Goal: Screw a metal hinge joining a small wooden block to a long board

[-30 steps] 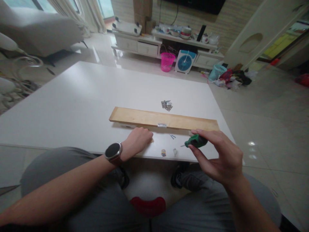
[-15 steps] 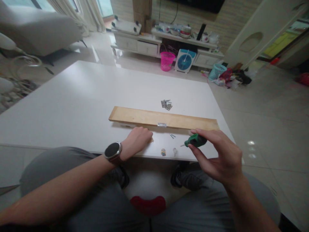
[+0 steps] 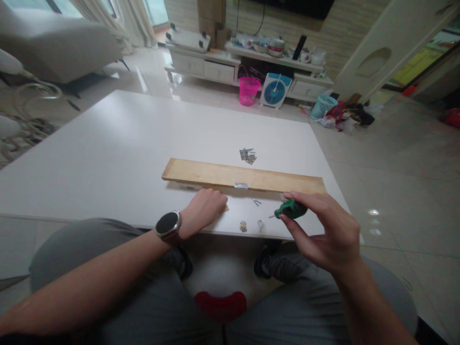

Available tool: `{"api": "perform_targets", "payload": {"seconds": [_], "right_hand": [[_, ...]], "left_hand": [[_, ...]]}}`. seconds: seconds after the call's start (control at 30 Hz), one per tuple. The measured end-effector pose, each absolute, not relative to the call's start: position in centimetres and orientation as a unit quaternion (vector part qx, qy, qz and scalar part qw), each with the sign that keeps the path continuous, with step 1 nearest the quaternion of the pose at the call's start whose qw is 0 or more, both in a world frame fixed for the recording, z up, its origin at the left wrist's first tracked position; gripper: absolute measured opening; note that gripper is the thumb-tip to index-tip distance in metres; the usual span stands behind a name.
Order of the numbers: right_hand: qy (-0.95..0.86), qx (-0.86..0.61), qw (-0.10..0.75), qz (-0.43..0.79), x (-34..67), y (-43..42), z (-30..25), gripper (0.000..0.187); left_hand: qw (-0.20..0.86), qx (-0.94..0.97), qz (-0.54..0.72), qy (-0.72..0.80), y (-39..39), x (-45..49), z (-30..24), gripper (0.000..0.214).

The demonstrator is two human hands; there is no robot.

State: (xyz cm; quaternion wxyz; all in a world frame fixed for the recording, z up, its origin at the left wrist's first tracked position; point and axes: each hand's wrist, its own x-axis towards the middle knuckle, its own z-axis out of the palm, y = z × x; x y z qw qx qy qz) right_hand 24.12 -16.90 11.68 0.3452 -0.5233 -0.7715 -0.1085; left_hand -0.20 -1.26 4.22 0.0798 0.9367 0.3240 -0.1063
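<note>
My right hand (image 3: 327,230) pinches a short green screwdriver (image 3: 292,209) between thumb and fingers, its tip pointing left above the table. Resting on the table's near edge, my left hand (image 3: 204,210) is curled closed; whatever lies inside the fingers is hidden. A long wooden board (image 3: 215,172) lies just beyond both hands, with a small metal hinge (image 3: 241,185) at the middle of its near edge. Several screws (image 3: 256,202) lie between my hands. Closer to me are a small yellow-and-blue cartoon figure (image 3: 243,226) and a small clear object (image 3: 260,225).
Past the board, a pile of hinges and screws (image 3: 248,155) sits on the white table (image 3: 108,143). Across the floor stand a pink basket (image 3: 249,91), a blue-and-white fan (image 3: 276,90) and a low cabinet (image 3: 201,64). A red-seated stool (image 3: 221,305) shows between my legs.
</note>
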Motion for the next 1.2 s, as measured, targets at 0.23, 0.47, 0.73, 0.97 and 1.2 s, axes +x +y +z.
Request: {"api": "perform_targets", "payload": {"seconds": [0.23, 0.47, 0.73, 0.97, 1.2], "right_hand": [[-0.771, -0.527, 0.340, -0.106, 24.21, -16.96, 11.46, 0.048], [-0.773, -0.522, 0.343, -0.108, 24.15, -16.86, 11.59, 0.046], [-0.774, -0.525, 0.339, -0.105, 24.16, -16.99, 11.59, 0.046], [-0.775, -0.522, 0.340, -0.107, 24.06, -16.86, 11.68, 0.045], [-0.771, -0.530, 0.337, -0.102, 24.09, -16.94, 11.58, 0.050]], "left_hand": [[0.081, 0.937, -0.103, 0.324, -1.25, -0.30, 3.98, 0.027], [0.084, 0.935, -0.107, 0.327, -1.29, -0.19, 4.23, 0.026], [0.078, 0.934, -0.120, 0.326, -1.39, -0.11, 4.60, 0.027], [0.078, 0.934, -0.117, 0.329, -1.45, -0.14, 4.79, 0.027], [0.084, 0.936, -0.105, 0.326, -1.34, -0.23, 4.43, 0.027]]}}
